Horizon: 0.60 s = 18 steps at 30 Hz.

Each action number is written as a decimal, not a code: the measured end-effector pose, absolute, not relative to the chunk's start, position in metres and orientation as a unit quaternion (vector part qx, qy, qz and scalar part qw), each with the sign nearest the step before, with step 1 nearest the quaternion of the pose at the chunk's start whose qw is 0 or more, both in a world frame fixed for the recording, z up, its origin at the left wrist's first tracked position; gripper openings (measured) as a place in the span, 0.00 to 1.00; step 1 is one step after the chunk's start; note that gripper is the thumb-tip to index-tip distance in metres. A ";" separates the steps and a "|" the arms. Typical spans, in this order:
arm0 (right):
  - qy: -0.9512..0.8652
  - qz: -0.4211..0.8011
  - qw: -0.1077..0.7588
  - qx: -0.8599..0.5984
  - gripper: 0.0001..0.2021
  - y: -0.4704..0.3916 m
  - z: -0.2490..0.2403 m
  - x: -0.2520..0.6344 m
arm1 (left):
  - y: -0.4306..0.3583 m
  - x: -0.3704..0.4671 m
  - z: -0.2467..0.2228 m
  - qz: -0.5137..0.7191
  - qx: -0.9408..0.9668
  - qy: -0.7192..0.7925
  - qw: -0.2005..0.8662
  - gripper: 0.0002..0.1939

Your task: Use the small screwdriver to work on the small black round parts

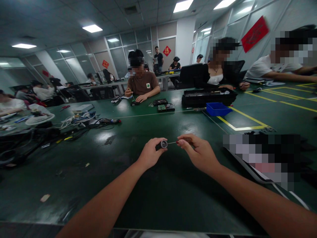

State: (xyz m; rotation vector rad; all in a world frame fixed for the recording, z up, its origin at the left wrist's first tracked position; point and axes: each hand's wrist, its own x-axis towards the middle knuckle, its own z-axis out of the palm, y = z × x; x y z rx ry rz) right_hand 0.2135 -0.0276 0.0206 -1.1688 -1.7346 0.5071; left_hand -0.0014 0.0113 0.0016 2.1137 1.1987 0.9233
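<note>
Above the green table, my left hand [154, 152] is closed around a small round part [163, 144] with a silvery ring-shaped face; most of its body is hidden by the fingers. My right hand [198, 150] grips a screwdriver [172, 142] by its handle, which shows a little red near the fingertips. The thin metal shaft points left and its end meets the side of the round part. Whether the tip sits in a screw is too small to tell.
A blue bin [218, 109] stands beside a long black case [209, 97]. Circuit boards [165, 107] lie before a co-worker across the table [133, 132]. Cables [81, 124] and parts crowd the left. A white-edged object [244, 162], partly blurred, lies at right.
</note>
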 end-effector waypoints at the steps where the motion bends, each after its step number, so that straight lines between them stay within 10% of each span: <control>1: -0.704 0.207 0.480 -0.481 0.13 -0.027 0.020 0.213 | 0.011 -0.002 0.001 0.343 0.785 0.442 0.266 0.18; 18: -0.648 0.265 0.518 -0.492 0.14 -0.025 0.021 0.209 | 0.012 -0.002 -0.001 0.343 0.788 0.425 0.283 0.20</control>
